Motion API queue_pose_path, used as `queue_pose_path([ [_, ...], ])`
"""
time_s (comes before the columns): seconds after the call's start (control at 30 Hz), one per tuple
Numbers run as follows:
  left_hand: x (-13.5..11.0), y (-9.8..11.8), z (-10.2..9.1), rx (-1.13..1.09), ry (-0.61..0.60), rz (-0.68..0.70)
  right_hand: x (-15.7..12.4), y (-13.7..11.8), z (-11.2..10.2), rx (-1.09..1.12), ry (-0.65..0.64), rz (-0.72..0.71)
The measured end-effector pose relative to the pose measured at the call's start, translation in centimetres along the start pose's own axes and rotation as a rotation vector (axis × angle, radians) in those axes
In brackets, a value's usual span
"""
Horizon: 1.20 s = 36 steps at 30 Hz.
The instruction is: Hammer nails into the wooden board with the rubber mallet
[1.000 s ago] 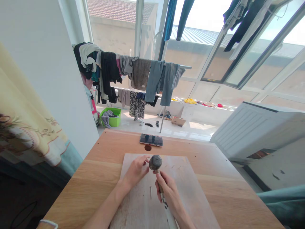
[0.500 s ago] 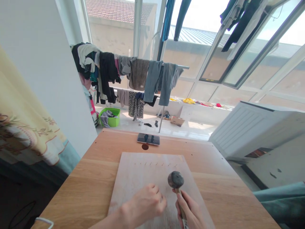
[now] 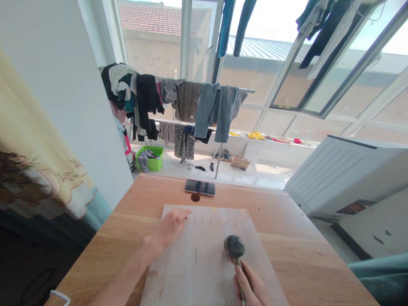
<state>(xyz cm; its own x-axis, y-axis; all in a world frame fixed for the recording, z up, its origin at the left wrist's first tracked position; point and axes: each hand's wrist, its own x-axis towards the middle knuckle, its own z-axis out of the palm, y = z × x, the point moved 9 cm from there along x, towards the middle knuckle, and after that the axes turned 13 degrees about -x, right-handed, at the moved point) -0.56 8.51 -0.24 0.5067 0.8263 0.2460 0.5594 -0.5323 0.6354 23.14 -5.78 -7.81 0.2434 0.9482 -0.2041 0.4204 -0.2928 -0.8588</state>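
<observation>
My right hand (image 3: 251,282) is wrapped round the wooden handle of a mallet with a dark round head (image 3: 234,246). The head is over the right half of a pale wooden board (image 3: 178,276). Near the board's far left corner is my left hand (image 3: 174,223), its fingers bent together and one fingertip pointing right. Whatever is between those fingers, if anything, is hidden. Right of it, a row of several thin nails (image 3: 210,221) stands in the board, some leaning. A single loose nail (image 3: 196,256) lies on the board between the hands.
The board lies on a wooden table (image 3: 105,255). A phone (image 3: 199,187) rests near the far edge, beside a round hole (image 3: 195,197). Beyond are a drying rack with clothes (image 3: 188,102), a green basin (image 3: 151,159) and a white cabinet (image 3: 338,170). A curtain (image 3: 41,148) hangs at left.
My left hand has moved away and left, from the board's middle to its far left corner, uncovering the loose nail. My right hand and the mallet have shifted slightly nearer to me.
</observation>
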Motion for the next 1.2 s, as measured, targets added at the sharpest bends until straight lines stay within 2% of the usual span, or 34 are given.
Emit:
queue_pose_path([
  [0.23,0.8,0.9,0.7,-0.003,-0.064,-0.007,-0.3,-1.0,0.1,-0.005,-0.098,0.012],
  [0.43,0.8,-1.0,1.0,-0.404,-0.003,-0.135,-0.3,-0.7,0.5,0.043,-0.121,0.022],
  [0.53,0.3,-1.9,0.8,-0.472,0.070,-0.143,0.1,-1.2,1.4,0.111,-0.163,0.025],
  [0.7,0.0,-2.4,0.6,-0.476,0.128,-0.142,1.1,-4.6,3.7,0.176,-0.244,-0.067],
  [0.83,0.0,-2.5,0.7,-0.501,0.117,-0.175,2.0,-8.4,5.3,0.203,-0.228,-0.152],
  [0.97,0.0,-2.2,0.5,-0.505,0.141,-0.147,3.1,-11.4,6.9,0.219,-0.232,-0.209],
  [1.2,-0.1,-2.0,0.5,-0.497,0.157,-0.092,4.3,-13.2,9.0,0.257,-0.256,-0.214],
])
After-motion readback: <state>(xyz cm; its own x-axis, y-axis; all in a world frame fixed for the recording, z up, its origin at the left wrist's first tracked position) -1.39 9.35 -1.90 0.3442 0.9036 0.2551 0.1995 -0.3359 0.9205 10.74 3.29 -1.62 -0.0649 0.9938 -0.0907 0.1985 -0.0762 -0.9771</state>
